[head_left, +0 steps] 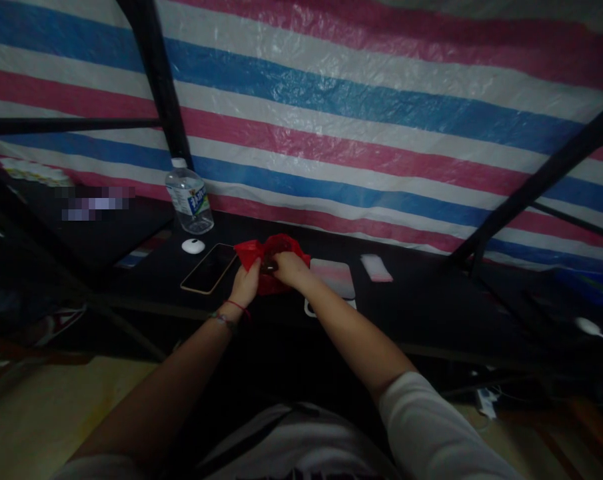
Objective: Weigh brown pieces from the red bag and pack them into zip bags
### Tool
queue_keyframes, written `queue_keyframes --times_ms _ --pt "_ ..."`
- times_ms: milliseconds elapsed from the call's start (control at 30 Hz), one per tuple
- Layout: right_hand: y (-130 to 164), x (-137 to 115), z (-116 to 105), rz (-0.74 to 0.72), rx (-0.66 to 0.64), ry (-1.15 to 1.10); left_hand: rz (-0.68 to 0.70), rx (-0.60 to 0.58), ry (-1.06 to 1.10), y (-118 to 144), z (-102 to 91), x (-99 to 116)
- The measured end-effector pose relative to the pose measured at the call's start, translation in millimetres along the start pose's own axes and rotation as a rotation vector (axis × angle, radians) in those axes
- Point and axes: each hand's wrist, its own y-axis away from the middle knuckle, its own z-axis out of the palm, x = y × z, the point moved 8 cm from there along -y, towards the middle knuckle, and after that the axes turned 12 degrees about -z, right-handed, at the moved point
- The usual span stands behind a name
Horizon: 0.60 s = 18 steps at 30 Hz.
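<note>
A red plastic bag point(284, 243) rests on the black table in front of me, its mouth gathered open. My left hand point(246, 283), with thin bracelets at the wrist, pinches the bag's near left edge. Fingers of my right hand point(290, 268) reach into the mouth and curl down, their tips partly hidden. Beside those fingertips a small dark, shiny thing point(269, 265) shows inside the bag; its kind is unclear. Just left of the bag lies a dark-screened tablet or large phone point(210, 269). Under my right forearm is a flat pink-and-white rectangular thing point(335, 277).
Behind the tablet are a white computer mouse point(193, 247) and a clear plastic bottle point(188, 203). A small pink-and-white packet point(376, 268) lies to the right. Dark metal posts point(164, 87) frame the table, with a striped plastic sheet point(341, 127) hanging behind.
</note>
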Motion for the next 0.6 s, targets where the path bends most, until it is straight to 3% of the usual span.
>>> queue_keyframes --times_ms 133,367,600 --pt "-11.1 -11.6 6.0 -0.072 0.025 -0.083 -0.047 0.049 0.101 3.3 0.3 -4.4" --pt "-10.6 -9.5 15.8 -0.055 0.101 -0.315 -0.018 0.197 0.2 1.2 -8.5 -9.3" --pt "-10.6 4.1 21.0 0.001 0.25 -0.572 -0.069 0.138 0.196 -3.4 -5.4 -8.9"
